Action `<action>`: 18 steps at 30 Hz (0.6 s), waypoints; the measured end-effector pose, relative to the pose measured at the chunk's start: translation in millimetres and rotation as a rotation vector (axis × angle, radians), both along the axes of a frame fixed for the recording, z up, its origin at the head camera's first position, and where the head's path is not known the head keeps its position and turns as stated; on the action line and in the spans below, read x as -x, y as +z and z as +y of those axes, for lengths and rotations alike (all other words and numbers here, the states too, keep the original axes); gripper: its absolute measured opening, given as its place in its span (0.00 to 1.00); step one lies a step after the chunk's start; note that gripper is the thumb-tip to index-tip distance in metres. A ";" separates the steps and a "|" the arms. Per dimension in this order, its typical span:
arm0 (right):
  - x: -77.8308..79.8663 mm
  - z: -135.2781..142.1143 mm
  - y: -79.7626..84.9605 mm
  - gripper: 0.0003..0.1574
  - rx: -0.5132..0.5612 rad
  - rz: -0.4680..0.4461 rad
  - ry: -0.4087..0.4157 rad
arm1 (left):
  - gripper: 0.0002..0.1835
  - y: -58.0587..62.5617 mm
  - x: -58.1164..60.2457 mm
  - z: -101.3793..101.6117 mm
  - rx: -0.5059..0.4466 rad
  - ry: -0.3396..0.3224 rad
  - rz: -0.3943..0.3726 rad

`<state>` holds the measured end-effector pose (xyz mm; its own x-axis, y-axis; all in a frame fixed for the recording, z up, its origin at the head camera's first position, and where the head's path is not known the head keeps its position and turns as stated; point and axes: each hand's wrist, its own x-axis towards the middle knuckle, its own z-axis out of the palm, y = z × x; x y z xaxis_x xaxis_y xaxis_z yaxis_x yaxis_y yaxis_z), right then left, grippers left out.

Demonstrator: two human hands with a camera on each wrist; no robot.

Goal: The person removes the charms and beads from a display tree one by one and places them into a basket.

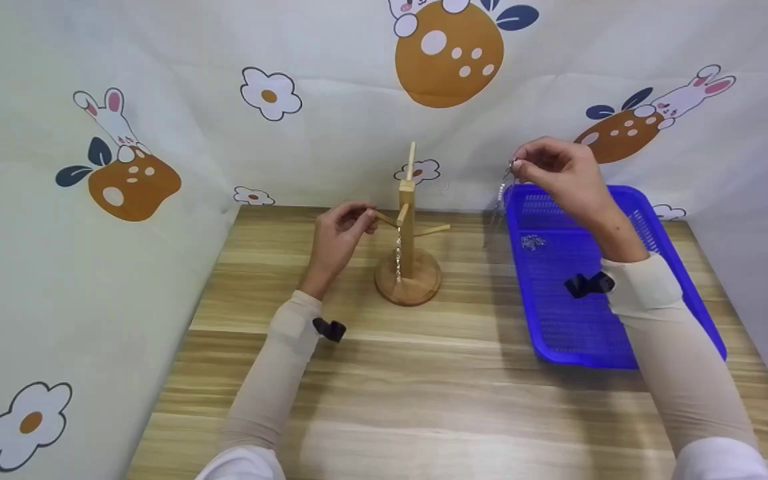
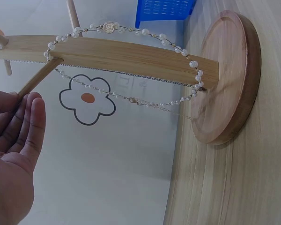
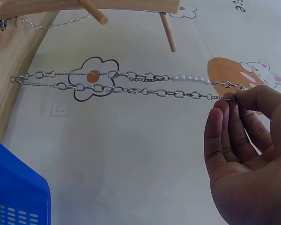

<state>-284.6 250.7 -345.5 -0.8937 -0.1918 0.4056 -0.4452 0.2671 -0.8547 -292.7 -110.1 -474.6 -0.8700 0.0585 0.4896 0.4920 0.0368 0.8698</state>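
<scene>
A wooden jewelry stand (image 1: 408, 233) with several pegs rises from a round base. My left hand (image 1: 339, 239) pinches the end of one peg (image 2: 39, 77) between thumb and fingers. From that peg hangs a pearl necklace (image 2: 193, 64) with a small gold medallion, draped along the post. A thin dark chain (image 2: 131, 74) also runs down beside the post. To the right of the stand, my right hand (image 1: 567, 177) is raised over the basket's far left corner. Its thumb and fingertips pinch a silver chain necklace (image 3: 98, 87) with a short row of pearls, dangling in a long loop.
A blue plastic basket (image 1: 525, 307) stands on the right of the wood-grain table (image 1: 411, 387). Inside it lies a small heap of silver chain (image 1: 533, 242). A patterned cloth wall (image 1: 331, 147) borders the table's back and sides, close behind the stand.
</scene>
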 end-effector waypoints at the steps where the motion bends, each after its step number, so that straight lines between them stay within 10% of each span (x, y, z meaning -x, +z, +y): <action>1: -0.4 1.5 1.2 0.09 -0.005 0.002 -0.004 | 0.08 0.4 0.1 0.0 -0.001 -0.001 0.000; 18: -3.7 20.5 15.7 0.10 0.009 0.041 -0.049 | 0.08 -0.5 1.2 0.0 -0.005 -0.005 -0.007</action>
